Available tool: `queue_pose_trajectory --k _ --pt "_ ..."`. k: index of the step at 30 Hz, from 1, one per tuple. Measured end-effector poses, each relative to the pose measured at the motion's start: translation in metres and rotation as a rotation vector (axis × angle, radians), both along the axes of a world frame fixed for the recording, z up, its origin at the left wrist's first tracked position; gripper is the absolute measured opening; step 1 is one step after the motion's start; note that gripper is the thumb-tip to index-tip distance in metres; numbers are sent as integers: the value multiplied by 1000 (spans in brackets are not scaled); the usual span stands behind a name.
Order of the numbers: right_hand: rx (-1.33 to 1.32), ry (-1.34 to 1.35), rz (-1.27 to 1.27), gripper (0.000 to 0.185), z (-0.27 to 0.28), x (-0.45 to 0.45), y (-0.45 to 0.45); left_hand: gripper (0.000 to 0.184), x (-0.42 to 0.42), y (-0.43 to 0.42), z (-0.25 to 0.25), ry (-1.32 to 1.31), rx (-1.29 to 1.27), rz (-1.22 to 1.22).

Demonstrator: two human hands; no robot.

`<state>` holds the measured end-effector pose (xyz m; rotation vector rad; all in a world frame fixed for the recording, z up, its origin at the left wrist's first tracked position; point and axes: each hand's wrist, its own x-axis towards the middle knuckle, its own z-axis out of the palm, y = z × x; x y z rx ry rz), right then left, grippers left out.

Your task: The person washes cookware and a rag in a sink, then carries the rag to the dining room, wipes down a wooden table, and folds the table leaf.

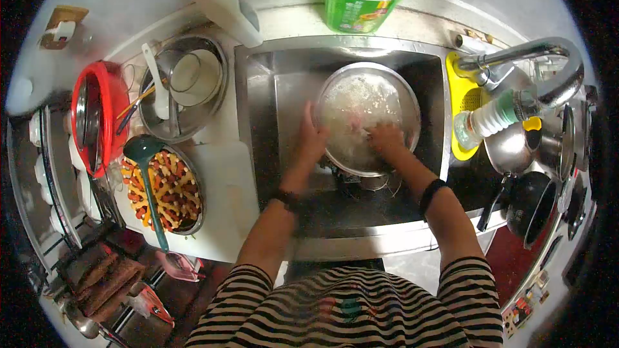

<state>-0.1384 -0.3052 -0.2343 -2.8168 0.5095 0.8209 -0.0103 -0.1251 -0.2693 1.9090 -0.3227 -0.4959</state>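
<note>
A round metal basin [327, 90] with cloudy, frothy water sits in the steel sink [284, 200]. My left hand [312, 140] is at the basin's left rim, its thumb up along the outside and its other fingers mostly hidden; it appears to hold the rim. Over the lower right of the basin, my right hand [388, 142] dips its fingers into the water. Those fingers are blurred and partly under the surface. Something pinkish shows faintly in the water beside them, too unclear to name.
A faucet [561, 58] with a ribbed nozzle is at the right, over a yellow tray [456, 77]. A green detergent bottle [367, 0] stands behind the sink. Left are a white cutting board [225, 193], a dark green ladle [155, 200] across a food-filled dish, a metal bowl [216, 103] and a red basin [116, 103].
</note>
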Motion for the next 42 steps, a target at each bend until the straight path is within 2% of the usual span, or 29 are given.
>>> queue_pose_trajectory --k 1,2,4,6,8,9,10,12,14,15,17,19,21,22,24,26,28,30,31,32,33,34,35,37,40,42 --pt "37 95 -6 35 9 0 -2 55 1 -3 13 134 60 20" --pt "-13 83 52 31 16 -3 4 55 3 -7 38 271 119 37" --pt "-35 112 262 25 21 -5 21 54 -1 -11 43 544 26 108" --pt "97 223 655 24 11 1 38 52 -10 -14 6 793 -291 223" --pt "282 69 701 23 -43 7 50 53 -17 -9 -64 820 -380 159" --pt "358 -158 499 23 -100 10 54 54 -19 -7 -70 821 -393 150" --pt "428 -377 285 22 -133 16 53 56 -20 -5 -75 821 -406 140" --pt "525 -344 -88 21 -25 89 52 61 -17 -5 -43 798 -376 153" --pt "369 -517 -199 28 -53 113 22 66 -12 -6 -28 789 -364 140" --pt "677 -754 -697 30 -27 125 23 67 -10 -6 -19 840 -395 131" --pt "749 -650 -720 37 -16 117 38 71 -6 -9 0 997 -489 112" --pt "1038 -643 -763 43 -45 90 68 73 -2 -13 10 1138 -591 147" --pt "1038 -581 -698 51 -5 66 95 73 0 -13 4 1210 -654 246" --pt "879 -414 -532 52 32 54 91 61 2 -13 1 1160 -730 205" --pt "721 -242 -232 51 17 6 81 55 -2 -13 1 1008 -549 177" --pt "576 -411 527 47 30 -19 36 55 -3 -12 5 895 -407 143" --pt "417 321 254 38 41 -10 6 60 2 -8 12 815 -302 102" --pt "221 27 387 35 4 -28 -9 63 8 -7 -30 667 -203 -117" --pt "192 62 366 31 4 -13 0 65 9 -9 -46 593 -155 -229" --pt "162 97 346 27 5 3 9 62 7 -10 -27 565 -130 -203" --pt "132 133 327 23 7 19 19 59 3 -10 12 535 -106 -175" --pt "119 257 534 22 -39 18 24 56 1 -6 19 581 -87 -186" --pt "-111 -223 711 18 -65 7 25 53 -1 -1 25 626 -68 -196" --pt "201 -413 559 17 -97 25 21 47 -4 10 1 868 -57 -258" --pt "268 -481 411 15 -111 65 -1 39 -8 22 -2 1212 -61 -224" --pt "264 -436 303 20 -88 72 -23 35 -10 24 0 1158 -90 -248"
